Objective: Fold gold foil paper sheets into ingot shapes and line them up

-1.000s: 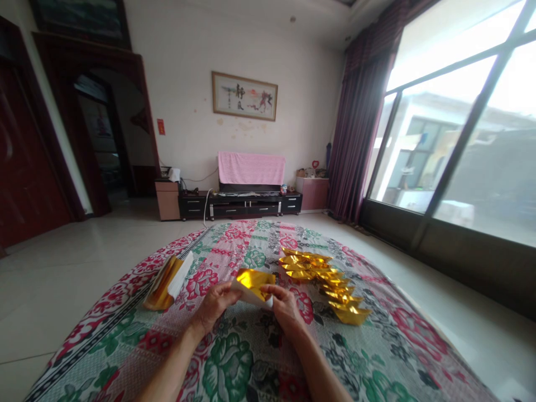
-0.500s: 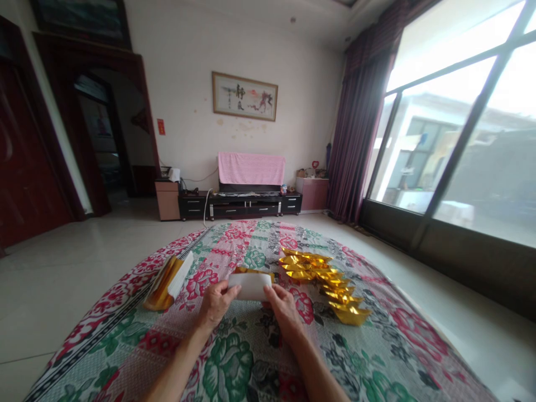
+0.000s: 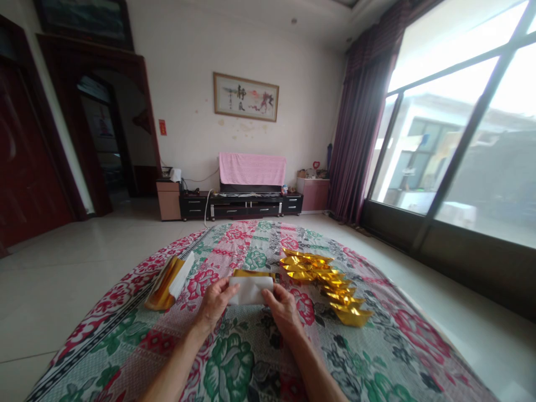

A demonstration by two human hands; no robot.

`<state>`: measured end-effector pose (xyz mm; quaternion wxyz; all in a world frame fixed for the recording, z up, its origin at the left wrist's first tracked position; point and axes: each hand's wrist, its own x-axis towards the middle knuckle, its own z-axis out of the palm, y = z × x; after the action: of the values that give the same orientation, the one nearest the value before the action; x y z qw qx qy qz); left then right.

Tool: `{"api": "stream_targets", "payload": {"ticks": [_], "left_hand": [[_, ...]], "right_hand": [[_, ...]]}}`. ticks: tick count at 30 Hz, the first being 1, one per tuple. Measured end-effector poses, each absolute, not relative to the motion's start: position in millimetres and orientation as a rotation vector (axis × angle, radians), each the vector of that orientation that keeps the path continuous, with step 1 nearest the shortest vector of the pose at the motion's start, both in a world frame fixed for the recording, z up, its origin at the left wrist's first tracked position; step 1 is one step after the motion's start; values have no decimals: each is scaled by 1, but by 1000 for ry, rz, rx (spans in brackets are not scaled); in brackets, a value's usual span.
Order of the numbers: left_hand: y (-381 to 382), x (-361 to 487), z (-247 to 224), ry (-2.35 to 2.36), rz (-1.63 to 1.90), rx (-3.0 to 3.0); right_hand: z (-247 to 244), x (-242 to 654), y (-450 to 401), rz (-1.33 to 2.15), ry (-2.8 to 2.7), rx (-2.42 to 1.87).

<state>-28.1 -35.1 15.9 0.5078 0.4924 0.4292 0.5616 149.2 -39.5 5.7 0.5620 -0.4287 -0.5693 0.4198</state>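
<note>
A sheet of gold foil paper (image 3: 250,292) is held level between both hands, its white back towards me and a gold strip showing along the far edge. My left hand (image 3: 214,304) pinches its left end, thumb on the white side. At the right end my right hand (image 3: 283,308) grips it the same way, thumb pressed further in on the white face. The fingers behind the paper are mostly hidden. Several folded gold paper ingots (image 3: 352,312) lie in an overlapping row to the right. Left of my hands rests a stack of gold and white paper sheets (image 3: 170,282).
A flowered cloth (image 3: 228,363) covers the round table under my hands. Beyond it stand a low black TV cabinet (image 3: 245,209) and a television under a pink cloth (image 3: 252,169). Large windows (image 3: 444,139) with a purple curtain (image 3: 355,139) are on the right.
The paper has tilted a little, and more of its gold far edge shows as a straight strip. My right thumb has slid slightly inward over the white side.
</note>
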Motion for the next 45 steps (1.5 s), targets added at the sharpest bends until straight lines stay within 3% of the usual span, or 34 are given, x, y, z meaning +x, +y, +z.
{"api": "stream_targets", "payload": {"ticks": [12,45], "left_hand": [[-33,-30,9,1153,1357,1319],[-31,-33,4,1409,1332,1605]], "right_hand": [[4,147,-34,1166,-1150,-847],[10,154,-41,1103,-1185,-967]]}}
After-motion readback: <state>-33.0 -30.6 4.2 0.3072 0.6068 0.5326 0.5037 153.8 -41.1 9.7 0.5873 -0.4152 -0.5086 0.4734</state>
